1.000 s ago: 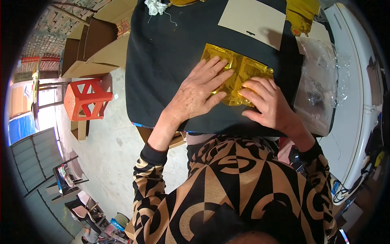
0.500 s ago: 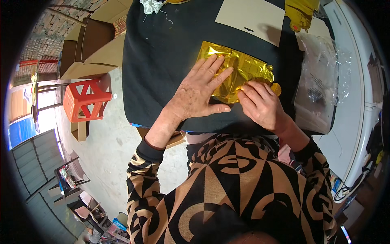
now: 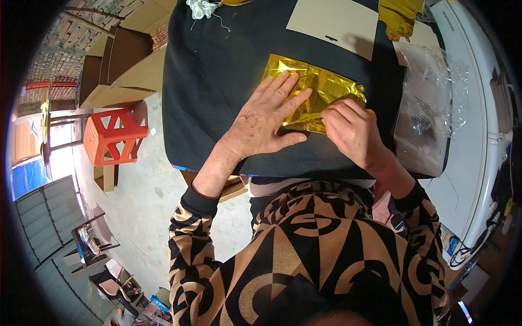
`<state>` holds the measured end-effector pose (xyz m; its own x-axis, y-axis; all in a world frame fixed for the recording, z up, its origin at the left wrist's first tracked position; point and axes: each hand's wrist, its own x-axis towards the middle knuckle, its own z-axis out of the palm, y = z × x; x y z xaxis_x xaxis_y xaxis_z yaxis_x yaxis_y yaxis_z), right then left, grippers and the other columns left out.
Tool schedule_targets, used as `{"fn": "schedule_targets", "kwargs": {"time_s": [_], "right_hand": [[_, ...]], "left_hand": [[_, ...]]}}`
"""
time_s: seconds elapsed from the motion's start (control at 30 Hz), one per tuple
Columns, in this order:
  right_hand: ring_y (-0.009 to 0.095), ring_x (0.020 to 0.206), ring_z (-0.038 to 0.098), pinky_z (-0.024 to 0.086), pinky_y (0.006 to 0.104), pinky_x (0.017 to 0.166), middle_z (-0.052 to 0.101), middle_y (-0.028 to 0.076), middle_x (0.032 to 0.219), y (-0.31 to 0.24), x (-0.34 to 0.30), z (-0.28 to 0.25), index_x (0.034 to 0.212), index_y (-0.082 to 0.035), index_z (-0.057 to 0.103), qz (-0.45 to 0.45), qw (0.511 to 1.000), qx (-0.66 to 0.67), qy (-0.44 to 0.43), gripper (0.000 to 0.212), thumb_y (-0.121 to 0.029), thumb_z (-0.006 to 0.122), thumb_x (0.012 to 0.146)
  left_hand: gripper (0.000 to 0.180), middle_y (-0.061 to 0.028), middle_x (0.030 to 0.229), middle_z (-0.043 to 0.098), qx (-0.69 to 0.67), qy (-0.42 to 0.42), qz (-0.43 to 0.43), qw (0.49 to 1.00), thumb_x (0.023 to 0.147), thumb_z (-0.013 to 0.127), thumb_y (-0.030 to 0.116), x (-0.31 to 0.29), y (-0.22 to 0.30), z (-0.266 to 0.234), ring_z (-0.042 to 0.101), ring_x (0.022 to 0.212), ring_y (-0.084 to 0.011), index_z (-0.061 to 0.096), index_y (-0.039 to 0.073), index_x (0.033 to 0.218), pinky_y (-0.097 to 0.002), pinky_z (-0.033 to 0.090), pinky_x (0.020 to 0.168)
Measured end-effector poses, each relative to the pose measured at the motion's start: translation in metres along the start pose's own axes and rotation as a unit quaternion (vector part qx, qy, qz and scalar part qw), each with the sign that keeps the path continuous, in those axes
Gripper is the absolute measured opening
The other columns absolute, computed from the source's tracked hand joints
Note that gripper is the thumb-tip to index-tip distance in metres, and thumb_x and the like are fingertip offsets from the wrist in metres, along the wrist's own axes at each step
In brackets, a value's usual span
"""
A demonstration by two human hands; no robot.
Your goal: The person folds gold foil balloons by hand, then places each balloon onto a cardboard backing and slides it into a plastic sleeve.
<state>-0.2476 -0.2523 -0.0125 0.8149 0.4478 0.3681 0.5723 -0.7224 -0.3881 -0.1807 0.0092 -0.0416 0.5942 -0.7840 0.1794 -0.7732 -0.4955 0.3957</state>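
Observation:
A folded piece of shiny gold foil (image 3: 321, 92), much like a flat, airless foil balloon, lies on the black-covered table (image 3: 217, 81) in front of me. My left hand (image 3: 266, 117) rests flat on its left part, fingers stretched out and thumb spread toward the right. At the foil's lower right side my right hand (image 3: 353, 130) is closed, with fingertips pinching the edge. Its fingers cover part of that edge. Crumpled small tabs of foil show just above the right fingers.
Beyond the foil lies a beige card (image 3: 334, 27) with a hang hole. Another gold foil piece (image 3: 399, 22) is at the far right, above clear plastic bags (image 3: 427, 114). White string (image 3: 201, 8) sits at the far left. A red stool (image 3: 114, 137) and cardboard boxes (image 3: 122, 65) stand left of the table.
My right hand has shifted slightly up and turned, its fingers now more curled over the foil's right edge. The left hand stays pressed on the foil.

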Motion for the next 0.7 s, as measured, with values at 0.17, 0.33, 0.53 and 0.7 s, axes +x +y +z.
{"fn": "schedule_targets", "kwargs": {"time_s": [0.17,0.33,0.53,0.7], "right_hand": [[0.032,0.092,0.070,0.060,0.0402,0.078,0.072,0.012,0.096,0.004,0.003,-0.001,0.102,-0.001,0.071,0.005,1.000,0.019,0.015,0.017,0.003,0.077,0.087],[0.033,0.092,0.070,0.060,0.0411,0.079,0.072,0.012,0.098,0.002,-0.002,0.001,0.107,-0.001,0.071,0.011,0.999,0.018,0.039,0.021,0.003,0.076,0.088],[0.036,0.112,0.068,0.057,0.0445,0.095,0.069,0.016,0.118,-0.005,-0.010,-0.001,0.122,-0.004,0.067,0.040,0.997,0.057,0.043,0.040,0.001,0.080,0.085],[0.037,0.131,0.057,0.047,0.0500,0.108,0.065,0.013,0.132,-0.008,-0.034,-0.001,0.122,-0.004,0.068,-0.065,0.995,-0.019,0.079,0.045,-0.007,0.087,0.081]], "left_hand": [[0.088,-0.0181,0.177,0.030,-0.019,0.000,-0.001,1.000,0.099,0.066,0.068,0.000,0.002,-0.003,0.026,0.165,-0.0368,0.042,0.021,0.169,-0.0541,0.020,0.136],[0.067,-0.0162,0.178,0.029,0.022,-0.009,0.006,1.000,0.110,0.053,0.060,0.000,0.001,0.002,0.025,0.166,-0.0350,0.047,0.027,0.167,-0.0524,0.019,0.136],[0.050,-0.0128,0.180,0.028,0.052,-0.015,-0.006,0.999,0.115,0.045,0.050,0.002,0.003,0.004,0.024,0.166,-0.0317,0.057,0.033,0.161,-0.0496,0.018,0.137],[0.045,-0.0124,0.179,0.029,0.029,0.004,-0.006,1.000,0.115,0.048,0.046,0.001,0.005,0.003,0.025,0.166,-0.0314,0.063,0.033,0.156,-0.0482,0.018,0.137]]}}
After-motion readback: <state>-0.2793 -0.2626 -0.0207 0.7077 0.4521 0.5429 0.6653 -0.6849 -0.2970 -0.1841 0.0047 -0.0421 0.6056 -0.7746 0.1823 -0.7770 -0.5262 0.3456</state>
